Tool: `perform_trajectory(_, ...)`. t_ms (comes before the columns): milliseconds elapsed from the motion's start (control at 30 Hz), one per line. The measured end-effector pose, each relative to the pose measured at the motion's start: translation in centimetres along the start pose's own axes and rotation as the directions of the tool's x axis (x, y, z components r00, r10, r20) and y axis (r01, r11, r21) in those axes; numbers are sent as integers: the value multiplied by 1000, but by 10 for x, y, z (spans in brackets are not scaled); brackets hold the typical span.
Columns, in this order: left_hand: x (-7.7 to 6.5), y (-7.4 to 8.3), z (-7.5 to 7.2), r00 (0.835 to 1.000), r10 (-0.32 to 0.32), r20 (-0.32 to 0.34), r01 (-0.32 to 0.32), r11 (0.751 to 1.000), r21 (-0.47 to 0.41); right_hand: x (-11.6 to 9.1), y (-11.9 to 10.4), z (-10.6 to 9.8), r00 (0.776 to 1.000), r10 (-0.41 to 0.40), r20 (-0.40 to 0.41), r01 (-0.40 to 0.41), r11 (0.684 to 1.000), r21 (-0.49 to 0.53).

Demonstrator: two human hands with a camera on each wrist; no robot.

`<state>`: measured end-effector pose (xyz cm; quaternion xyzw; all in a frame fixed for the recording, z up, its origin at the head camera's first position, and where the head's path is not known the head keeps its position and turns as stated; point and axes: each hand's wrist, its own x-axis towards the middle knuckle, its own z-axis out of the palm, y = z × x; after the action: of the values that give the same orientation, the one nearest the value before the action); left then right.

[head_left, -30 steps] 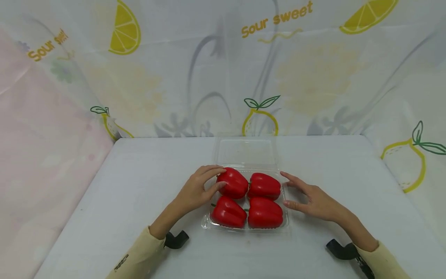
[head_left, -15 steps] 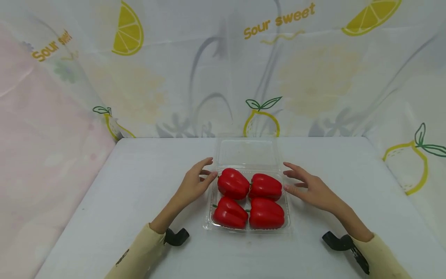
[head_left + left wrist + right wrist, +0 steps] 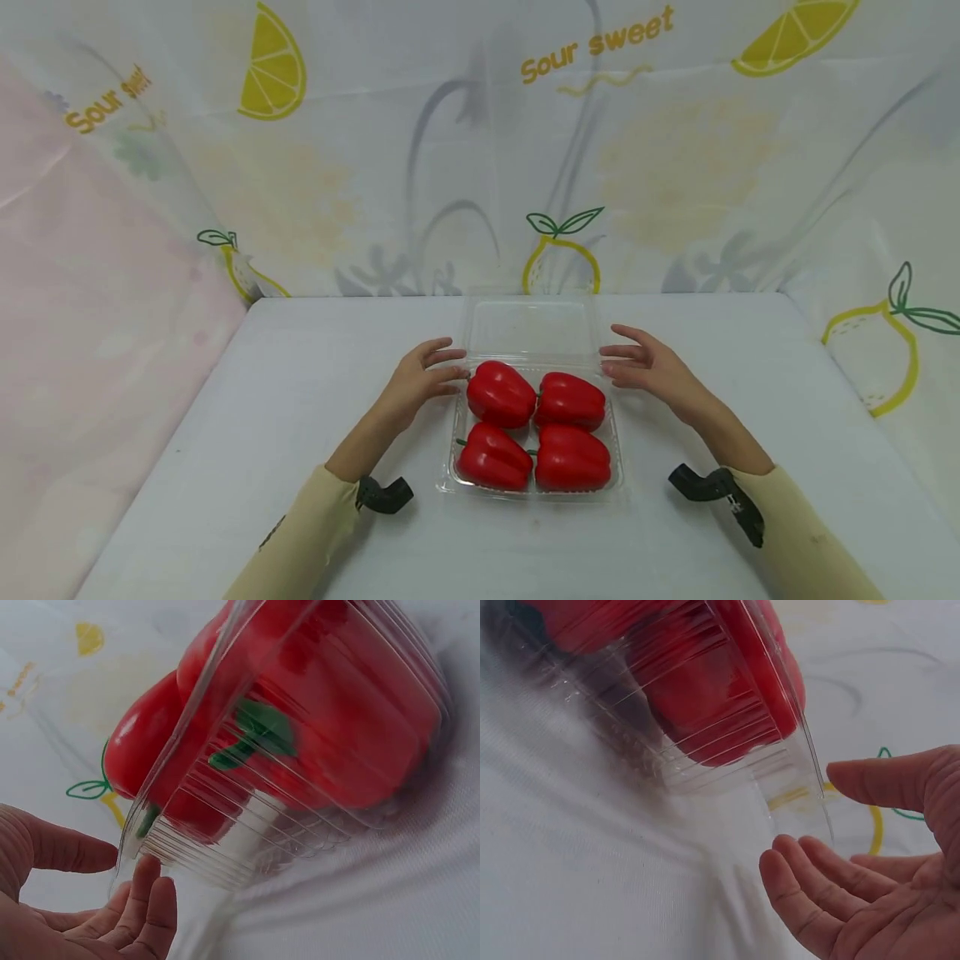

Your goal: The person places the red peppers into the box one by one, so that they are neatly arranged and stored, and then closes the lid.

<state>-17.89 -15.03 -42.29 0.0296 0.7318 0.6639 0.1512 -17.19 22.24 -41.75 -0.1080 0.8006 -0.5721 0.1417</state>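
Observation:
Several red bell peppers (image 3: 501,393) with green stems sit in a clear plastic clamshell box (image 3: 444,486). Its transparent lid (image 3: 532,327) is folded back, away from me. Beside the box's left back corner is my left hand (image 3: 416,382), fingers loosely bent and pointing at the hinge. In the left wrist view its thumb (image 3: 79,851) is at the box rim; whether it touches cannot be told. My right hand (image 3: 660,375) stands at the right back corner with relaxed fingers. The right wrist view has its thumb and fingers (image 3: 810,889) spread near the rim, holding nothing.
A white-covered table (image 3: 330,350) lies under the box. Behind it hangs a cloth backdrop (image 3: 660,167) printed with lemons, and a pinkish cloth (image 3: 97,358) is at the left. Black wrist mounts (image 3: 385,495) stick out from both sleeves.
My left hand has left the back left pepper and now stands at the box's left edge. My right hand has moved along the right side toward the back corner. Box and peppers look unmoved.

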Motion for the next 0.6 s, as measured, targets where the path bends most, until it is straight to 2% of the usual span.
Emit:
perform_trajectory(167, 3, 0, -3, 999, -28, 43, 33, 993, -110, 7, 7, 0, 998, 59, -6, -58, 992, 111)
perform_trajectory(233, 4, 1, -4, 998, -42, 53, 49, 989, -139, 8, 9, 0, 997, 76, 5, -75, 979, 190)
perform_trajectory(433, 5, 1, -7, 994, -72, 82, 89, 970, -226, 8, 6, 1, 993, 106, 46, -116, 887, 447)
perform_trajectory(600, 4, -1, -9, 993, -79, 85, 98, 964, -248, 9, 8, 5, 990, 125, 60, -138, 841, 523)
